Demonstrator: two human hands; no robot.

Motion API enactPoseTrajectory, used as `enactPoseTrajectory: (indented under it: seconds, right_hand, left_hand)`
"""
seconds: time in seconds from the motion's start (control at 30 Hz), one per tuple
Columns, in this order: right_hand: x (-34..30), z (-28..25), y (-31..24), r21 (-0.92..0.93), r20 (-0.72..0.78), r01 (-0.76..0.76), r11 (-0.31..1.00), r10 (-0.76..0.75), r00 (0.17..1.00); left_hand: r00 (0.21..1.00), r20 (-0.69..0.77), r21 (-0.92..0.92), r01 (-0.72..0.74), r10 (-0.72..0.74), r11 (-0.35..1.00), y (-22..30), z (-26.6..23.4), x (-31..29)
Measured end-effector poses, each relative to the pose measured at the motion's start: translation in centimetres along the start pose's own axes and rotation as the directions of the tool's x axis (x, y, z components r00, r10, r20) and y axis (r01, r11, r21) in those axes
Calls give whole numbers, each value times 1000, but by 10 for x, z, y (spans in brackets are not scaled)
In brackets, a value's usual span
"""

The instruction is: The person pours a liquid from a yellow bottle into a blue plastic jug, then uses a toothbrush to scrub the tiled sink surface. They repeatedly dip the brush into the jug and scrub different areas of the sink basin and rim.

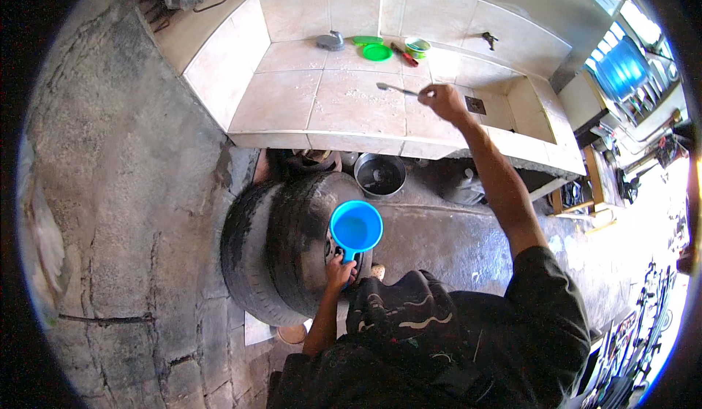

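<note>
My left hand (pixel 340 271) is closed round the handle of a blue dipper (pixel 356 222), which I hold in front of my body beside the tires. Whether there is water in it is hard to tell. Out over the tiled counter (pixel 278 105), my right hand (pixel 442 102) pinches a slim utensil (pixel 398 89) with a small flat grey head pointing left. It looks like a spoon or small spatula; I cannot tell which. White crumbs or suds (pixel 349 100) are scattered over the tiles below and left of it.
Along the counter's back lie a grey handled brush-like object (pixel 331 41), a green dish (pixel 377 52), a red-handled tool (pixel 404 54) and a green-white bowl (pixel 417 46). A sunken basin (pixel 537 109) and a tap (pixel 490 40) are right. Tires (pixel 292 241) and a metal basin (pixel 380 175) stand below.
</note>
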State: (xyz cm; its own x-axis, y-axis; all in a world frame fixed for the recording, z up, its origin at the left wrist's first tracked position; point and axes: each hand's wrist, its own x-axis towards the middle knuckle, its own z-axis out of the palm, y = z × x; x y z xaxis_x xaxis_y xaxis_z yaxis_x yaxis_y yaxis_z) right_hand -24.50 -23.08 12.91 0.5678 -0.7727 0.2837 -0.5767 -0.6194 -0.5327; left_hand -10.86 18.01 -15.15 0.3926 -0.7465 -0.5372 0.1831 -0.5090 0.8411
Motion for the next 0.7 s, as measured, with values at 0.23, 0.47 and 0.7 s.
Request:
enactPoseTrajectory:
  seconds: [0.23,0.47,0.7]
  right_hand:
    - [118,-10,-33,-129,-25,204,970,-209,978]
    - [130,16,-6,81,-347,193,978,-154,925]
    - [95,68,74,-108,-1,0,994,0,1000]
  left_hand:
    - [981,-189,44,48,-39,998,5,-10,-12]
    - [939,-344,-86,-62,29,994,32,25,-18]
    - [879,-468,-168,-189,90,968,43,77,-6]
